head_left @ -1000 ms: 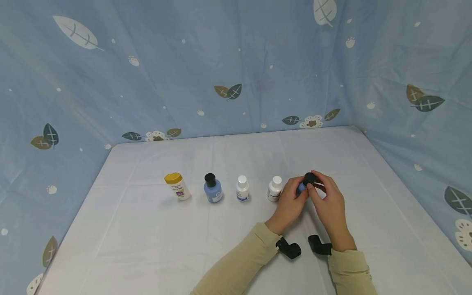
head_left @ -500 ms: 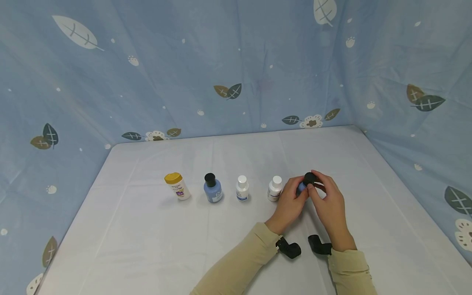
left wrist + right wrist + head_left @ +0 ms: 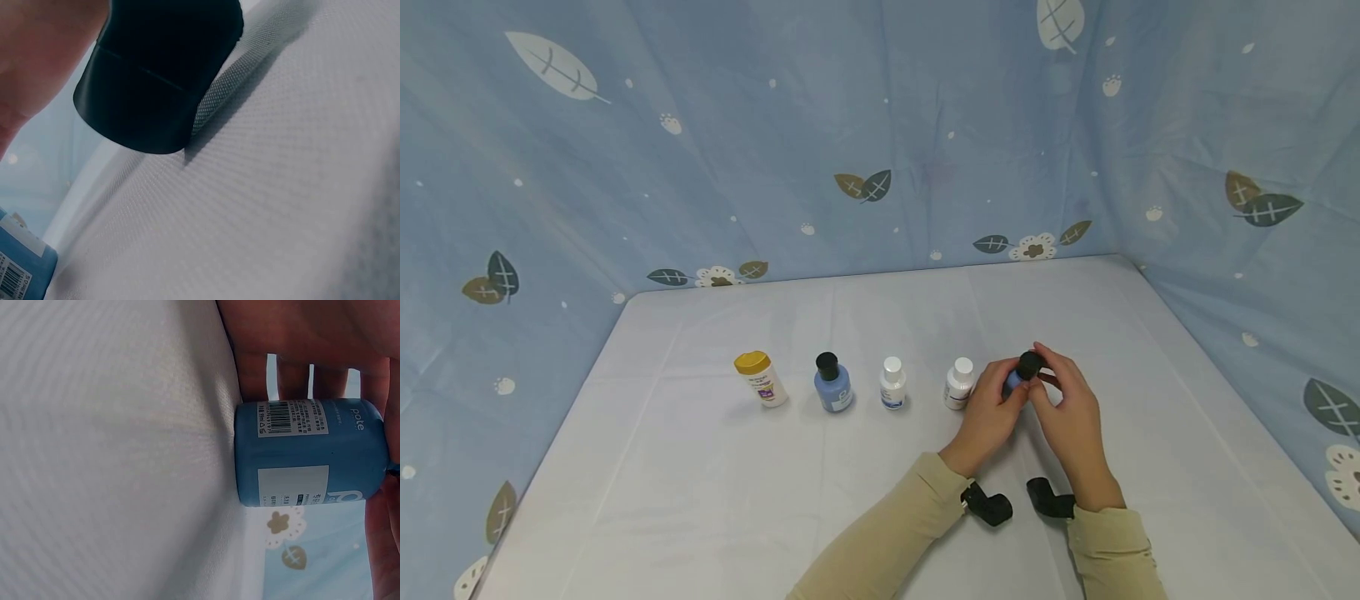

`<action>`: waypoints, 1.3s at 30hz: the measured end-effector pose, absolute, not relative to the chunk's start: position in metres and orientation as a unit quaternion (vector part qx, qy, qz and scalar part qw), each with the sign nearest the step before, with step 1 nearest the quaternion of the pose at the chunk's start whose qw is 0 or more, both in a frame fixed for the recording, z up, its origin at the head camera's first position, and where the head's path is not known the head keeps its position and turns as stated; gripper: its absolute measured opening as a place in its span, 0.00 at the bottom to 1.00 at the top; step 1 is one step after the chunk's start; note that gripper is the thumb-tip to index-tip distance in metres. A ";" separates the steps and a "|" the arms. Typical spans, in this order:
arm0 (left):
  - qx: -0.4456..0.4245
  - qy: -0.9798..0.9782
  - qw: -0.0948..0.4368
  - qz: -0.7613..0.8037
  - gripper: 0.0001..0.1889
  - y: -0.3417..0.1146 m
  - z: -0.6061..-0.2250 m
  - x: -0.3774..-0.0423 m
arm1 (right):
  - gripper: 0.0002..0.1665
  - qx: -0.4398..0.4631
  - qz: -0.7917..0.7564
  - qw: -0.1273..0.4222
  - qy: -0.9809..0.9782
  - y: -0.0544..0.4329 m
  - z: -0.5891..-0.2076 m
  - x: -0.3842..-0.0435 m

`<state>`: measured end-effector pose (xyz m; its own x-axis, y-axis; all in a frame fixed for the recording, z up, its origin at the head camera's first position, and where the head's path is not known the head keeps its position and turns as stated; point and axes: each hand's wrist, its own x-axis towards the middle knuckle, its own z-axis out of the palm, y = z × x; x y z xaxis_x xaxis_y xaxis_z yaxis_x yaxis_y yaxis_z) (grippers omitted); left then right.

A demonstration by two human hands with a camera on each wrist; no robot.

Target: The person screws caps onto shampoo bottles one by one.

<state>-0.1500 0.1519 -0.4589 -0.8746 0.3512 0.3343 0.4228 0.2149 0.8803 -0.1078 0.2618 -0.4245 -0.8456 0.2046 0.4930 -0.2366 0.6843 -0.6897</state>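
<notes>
A small blue bottle [image 3: 1012, 383] with a black cap [image 3: 1032, 363] stands upright on the table, the rightmost of the row. My left hand [image 3: 988, 417] holds its body from the left, the fingers reaching behind it. From the right, my right hand [image 3: 1071, 417] has thumb and fingers about the cap. In the right wrist view the blue bottle [image 3: 312, 450] shows its white labels and barcode, its base against the cloth. Only a corner of the blue bottle [image 3: 25, 256] appears in the left wrist view.
Left of the hands stand two white bottles, one nearer [image 3: 958, 383] and one farther [image 3: 892, 383], another blue bottle [image 3: 833, 389] with a black cap, and a white bottle with a yellow lid [image 3: 762, 379]. Black wrist mounts [image 3: 988, 505] sit at the cuffs. A patterned blue curtain [image 3: 880, 125] hangs behind.
My right thumb and forefinger have shifted slightly round the black cap, a little farther apart. My left hand and the other bottles have stayed where they were.
</notes>
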 end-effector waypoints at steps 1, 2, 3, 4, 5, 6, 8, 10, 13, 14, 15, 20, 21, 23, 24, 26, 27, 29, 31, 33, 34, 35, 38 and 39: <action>-0.249 -0.779 0.031 -0.575 0.17 0.152 -0.459 -0.150 | 0.30 0.009 0.397 0.278 -0.875 0.262 -0.424 -0.108; -0.249 -0.780 0.031 -0.574 0.17 0.152 -0.459 -0.150 | 0.29 0.010 0.396 0.278 -0.875 0.262 -0.424 -0.107; -0.250 -0.780 0.032 -0.573 0.17 0.152 -0.459 -0.150 | 0.28 0.009 0.396 0.277 -0.875 0.262 -0.424 -0.107; -0.250 -0.780 0.033 -0.572 0.17 0.152 -0.459 -0.150 | 0.27 0.009 0.396 0.278 -0.875 0.262 -0.424 -0.107; -0.251 -0.781 0.034 -0.571 0.17 0.151 -0.459 -0.150 | 0.27 0.007 0.396 0.277 -0.875 0.262 -0.424 -0.107; -0.251 -0.781 0.036 -0.570 0.17 0.152 -0.459 -0.150 | 0.26 0.005 0.396 0.277 -0.875 0.262 -0.424 -0.107; -0.251 -0.782 0.038 -0.569 0.17 0.152 -0.459 -0.149 | 0.25 0.001 0.399 0.278 -0.874 0.262 -0.424 -0.106; -0.251 -0.782 0.038 -0.569 0.17 0.152 -0.459 -0.150 | 0.24 0.001 0.404 0.279 -0.871 0.261 -0.424 -0.107; -0.249 -0.781 0.037 -0.571 0.17 0.152 -0.459 -0.150 | 0.24 0.000 0.412 0.282 -0.867 0.261 -0.424 -0.107; -0.248 -0.781 0.036 -0.572 0.17 0.152 -0.459 -0.150 | 0.23 0.000 0.413 0.283 -0.865 0.261 -0.424 -0.107; -0.248 -0.780 0.035 -0.573 0.17 0.152 -0.459 -0.150 | 0.23 0.000 0.415 0.283 -0.865 0.261 -0.424 -0.107; -0.251 -0.777 0.036 -0.577 0.17 0.152 -0.460 -0.150 | 0.24 -0.003 0.422 0.285 -0.861 0.261 -0.424 -0.108; -0.252 -0.776 0.037 -0.577 0.17 0.152 -0.459 -0.150 | 0.24 -0.003 0.423 0.285 -0.860 0.261 -0.424 -0.108; -0.252 -0.775 0.038 -0.578 0.17 0.152 -0.459 -0.150 | 0.24 -0.004 0.425 0.286 -0.859 0.261 -0.424 -0.108; -0.252 -0.775 0.038 -0.579 0.17 0.152 -0.459 -0.150 | 0.24 -0.004 0.425 0.287 -0.858 0.261 -0.424 -0.108; -0.251 -0.774 0.036 -0.580 0.17 0.152 -0.459 -0.150 | 0.25 -0.005 0.424 0.287 -0.859 0.260 -0.424 -0.108; -0.250 -0.774 0.034 -0.581 0.17 0.152 -0.459 -0.150 | 0.25 -0.006 0.423 0.287 -0.860 0.260 -0.424 -0.108; -0.247 -0.774 0.031 -0.582 0.17 0.152 -0.459 -0.150 | 0.25 -0.009 0.420 0.286 -0.861 0.260 -0.424 -0.108; -0.247 -0.774 0.030 -0.582 0.17 0.152 -0.459 -0.150 | 0.24 -0.014 0.419 0.284 -0.863 0.260 -0.424 -0.108; -0.248 -0.774 0.032 -0.582 0.17 0.153 -0.460 -0.150 | 0.24 -0.020 0.419 0.280 -0.864 0.260 -0.424 -0.108; -0.248 -0.774 0.032 -0.581 0.17 0.153 -0.460 -0.150 | 0.24 -0.023 0.420 0.278 -0.863 0.260 -0.424 -0.108; -0.249 -0.774 0.033 -0.581 0.17 0.153 -0.460 -0.150 | 0.24 -0.026 0.423 0.275 -0.863 0.260 -0.424 -0.108; -0.251 -0.775 0.033 -0.579 0.17 0.153 -0.460 -0.150 | 0.26 -0.029 0.424 0.265 -0.866 0.261 -0.423 -0.108; -0.251 -0.776 0.032 -0.578 0.17 0.153 -0.459 -0.150 | 0.27 -0.027 0.423 0.262 -0.867 0.261 -0.423 -0.107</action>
<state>-0.1499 0.1528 -0.4594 -0.8719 0.3521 0.3403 0.4270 0.2068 0.8803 -0.1074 0.2610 -0.4233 -0.8613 0.2684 0.4313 -0.1752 0.6399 -0.7482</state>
